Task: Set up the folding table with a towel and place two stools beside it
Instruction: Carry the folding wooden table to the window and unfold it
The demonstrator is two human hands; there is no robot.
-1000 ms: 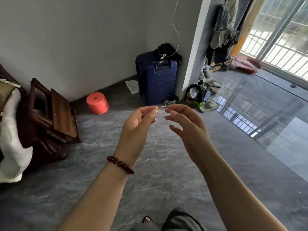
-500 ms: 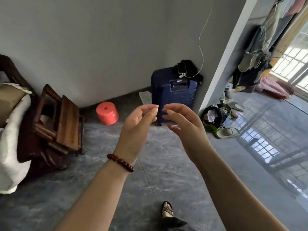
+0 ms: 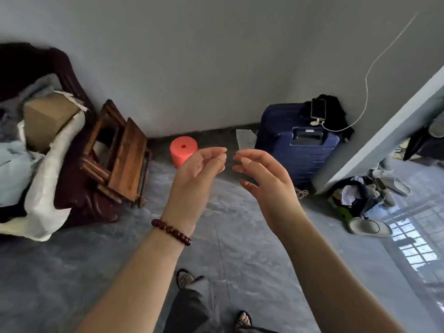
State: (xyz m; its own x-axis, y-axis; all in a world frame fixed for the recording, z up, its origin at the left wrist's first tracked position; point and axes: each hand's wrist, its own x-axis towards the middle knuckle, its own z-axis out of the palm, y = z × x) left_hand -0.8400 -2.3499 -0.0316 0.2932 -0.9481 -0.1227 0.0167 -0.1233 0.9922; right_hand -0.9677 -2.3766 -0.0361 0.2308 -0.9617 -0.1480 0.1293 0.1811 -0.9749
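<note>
Sandalled foot [image 3: 185, 278] at 6 o'clock on grey floor [image 3: 72, 272]. Left hand [image 3: 197, 174] and right hand [image 3: 266, 186] were raised ahead, fingers loosely curled, grasping nothing. Folding table [image 3: 127, 159] lay folded at 10 o'clock against dark chair [image 3: 77, 188], untouched. Pale cloth [image 3: 48, 188] on chair was possibly towel; could not tell. Red stool [image 3: 183, 152] stood at 12 by wall; second stool not seen. Judged: nothing done yet.

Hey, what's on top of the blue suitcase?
A phone on a white cable lies on dark cloth; anything beneath the cloth on the suitcase is hidden.
</note>
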